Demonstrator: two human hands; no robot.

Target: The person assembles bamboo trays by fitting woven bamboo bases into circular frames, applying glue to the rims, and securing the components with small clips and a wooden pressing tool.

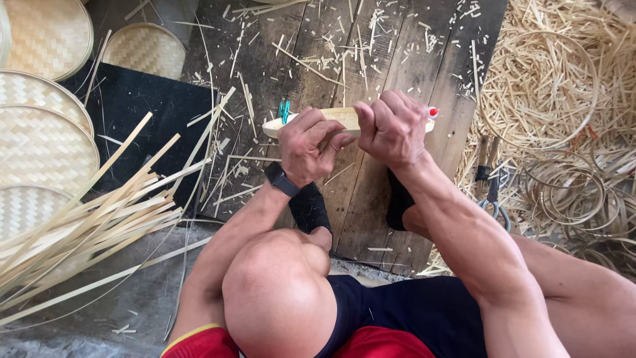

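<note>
Left hand (310, 144) curled, knuckles up, thumb and fingers pinched on the rim of a shallow woven bamboo tray (344, 118) held edge-on above the planks. Black wrist band (282, 179) on that forearm, arm bent up from the knee. Right hand (392, 129) in a tight fist, closed over the tray's right part, forearm running down to the lower right. A small red-tipped thing (432, 112) sticks out past the right fist; cannot tell what it is. Fingertips of both hands hidden behind the knuckles, so the exact grip point is not visible. Most of the tray is covered by the two hands; only its left end and a bit of the right end show. A green clip (284, 111) sits on the tray rim just left of the left hand. Tray lies between and under both hands, touching both. Below: dark wooden boards (371, 59) strewn with bamboo slivers, two black-socked feet partly hidden. Left: long bamboo strips (99, 212), finished round woven trays (40, 142), cut off by the frame. Right: bamboo hoops (563, 189) on a shavings heap, scissors (493, 192) near them.
</note>
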